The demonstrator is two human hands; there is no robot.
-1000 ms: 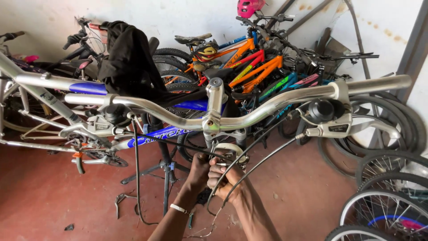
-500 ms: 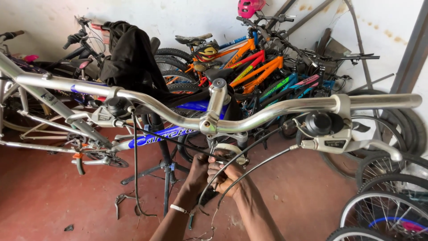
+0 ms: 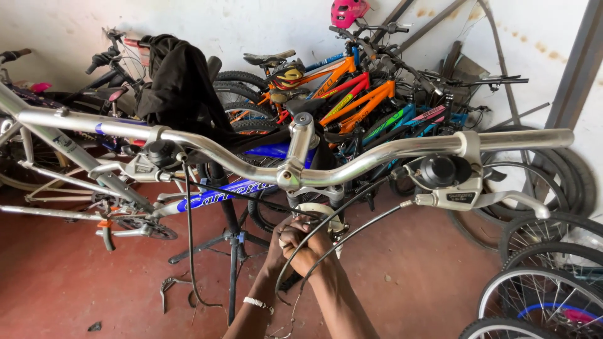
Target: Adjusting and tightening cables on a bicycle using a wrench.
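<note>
Both hands meet low under the middle of the handlebar, just below the stem: the left hand (image 3: 281,248) and the right hand (image 3: 309,251) are pressed together, fingers curled tight around the 2 black cables (image 3: 352,235) that loop down from the right end of the bar, though what exactly sits between the fingertips is hidden by the knuckles. A pale band circles the left wrist. Compared with 1 second ago the hands have barely shifted, staying clasped at the same spot beneath the stem, while the silver handlebar (image 3: 377,154) has swung: its right end, carrying the brake lever and shifter (image 3: 468,188), has moved lower and nearer, and the left end has risen toward the upper left. As a judgement, that turn of the bar with the hands locked on the cables suggests the cables are being pulled or fed at the front brake area, with slack changing as the bar turns. The silver bike frame (image 3: 75,157) runs off to the left edge, held on a black repair stand (image 3: 233,248) over the red floor (image 3: 81,289). Behind, against the white wall, stand orange and blue bikes (image 3: 352,94), with loose wheels (image 3: 546,282) at the lower right corner.
</note>
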